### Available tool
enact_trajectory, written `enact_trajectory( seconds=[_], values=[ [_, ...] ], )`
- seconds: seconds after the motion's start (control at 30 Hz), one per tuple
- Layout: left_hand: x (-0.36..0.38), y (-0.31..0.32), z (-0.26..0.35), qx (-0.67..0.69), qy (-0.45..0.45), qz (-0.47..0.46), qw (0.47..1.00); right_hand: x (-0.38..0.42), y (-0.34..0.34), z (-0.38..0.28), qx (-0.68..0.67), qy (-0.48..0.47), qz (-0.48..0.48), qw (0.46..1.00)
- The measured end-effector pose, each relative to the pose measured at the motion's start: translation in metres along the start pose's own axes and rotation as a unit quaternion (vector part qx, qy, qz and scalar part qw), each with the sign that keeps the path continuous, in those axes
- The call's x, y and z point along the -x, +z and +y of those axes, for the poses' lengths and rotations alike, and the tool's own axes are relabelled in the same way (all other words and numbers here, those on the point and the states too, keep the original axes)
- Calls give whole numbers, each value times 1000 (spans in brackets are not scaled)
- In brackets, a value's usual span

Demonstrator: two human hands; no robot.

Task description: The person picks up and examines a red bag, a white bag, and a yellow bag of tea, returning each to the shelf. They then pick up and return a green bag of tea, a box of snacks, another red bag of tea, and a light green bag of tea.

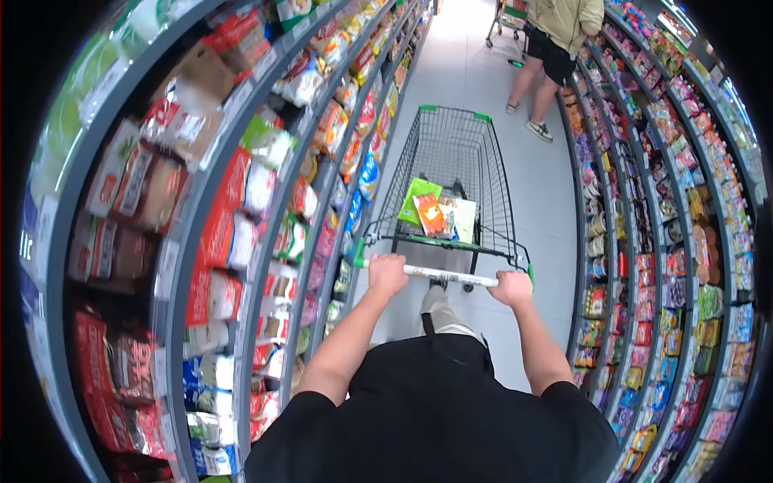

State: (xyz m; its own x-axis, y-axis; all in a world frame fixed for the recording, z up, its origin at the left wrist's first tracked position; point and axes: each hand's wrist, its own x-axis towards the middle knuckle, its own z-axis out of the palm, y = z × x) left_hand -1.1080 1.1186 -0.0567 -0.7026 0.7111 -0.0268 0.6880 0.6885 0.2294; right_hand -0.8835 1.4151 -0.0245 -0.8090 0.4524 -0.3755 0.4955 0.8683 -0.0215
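My left hand (388,275) is wrapped round the left end of the white handle (451,275) of a shopping cart. Round the right end of the same handle my right hand (513,288) is closed. The wire cart (487,153) has green corners and stretches ahead of me. Near the handle, in its basket, lie a green packet (412,193), an orange-and-white packet (432,216) and a pale packet (461,219), partly overlapping.
Shelves of bagged goods (262,185) line the left side, close to the cart. More packed shelves (644,241) run along the right. Ahead on the right a person (560,40) in black shorts stands by the shelf, near another cart (510,16).
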Motion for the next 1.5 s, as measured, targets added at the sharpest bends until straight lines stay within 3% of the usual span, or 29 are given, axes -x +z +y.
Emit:
enact_trajectory(
  seconds=[0.2,0.43,0.73,0.83,1.13,1.33,1.4,1.5],
  values=[
    [128,3,12,-7,8,14,1000,121,33,-31,0,14,-24,1000],
    [269,9,19,-18,-59,-45,997,241,92,-58,-1,-38,-8,999],
    [449,22,68,-74,-163,62,982,383,179,-67,-38,-96,-16,995],
    [503,26,76,-70,-182,28,980,435,189,-78,-48,-71,7,996],
    [663,46,107,-65,-223,-7,973,578,237,-86,-26,-124,-3,992],
    [773,46,133,62,-175,24,982,654,281,-84,31,-111,18,993],
    [819,63,139,92,-117,77,986,682,292,-85,45,-108,26,993],
    [893,49,154,84,-110,50,989,723,305,-95,51,-118,43,991]
  ],
)
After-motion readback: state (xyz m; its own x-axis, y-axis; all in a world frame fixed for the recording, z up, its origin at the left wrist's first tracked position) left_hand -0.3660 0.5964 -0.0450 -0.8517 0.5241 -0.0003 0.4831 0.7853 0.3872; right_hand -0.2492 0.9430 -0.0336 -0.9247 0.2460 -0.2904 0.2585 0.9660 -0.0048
